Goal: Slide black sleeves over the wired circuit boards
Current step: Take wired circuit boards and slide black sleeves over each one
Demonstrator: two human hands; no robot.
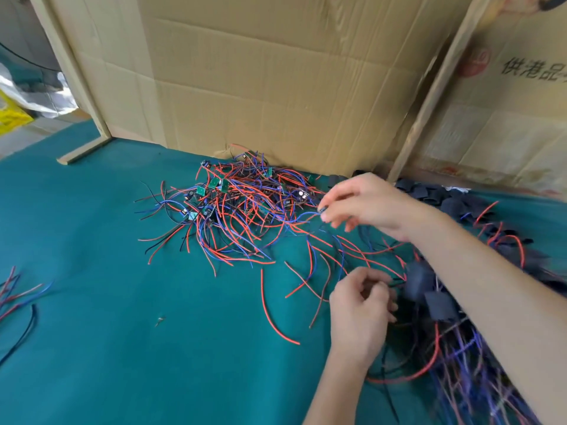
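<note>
Your right hand (365,204) pinched a wired board (322,210) at the near-right edge of the tangled pile (233,210), your left hand (362,308) curled on wires beside the sleeved boards (429,292) nearer you, so pulling risked snagging neighbouring leads.

A small part at the wired boards pile (242,207) is pinched by the right hand (368,204); the left hand (359,311) is curled beside sleeved boards (429,289). Everything is laid on green cloth (122,332).

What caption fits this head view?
Right hand pinches a wired board from the wire pile; left hand waits.
</note>
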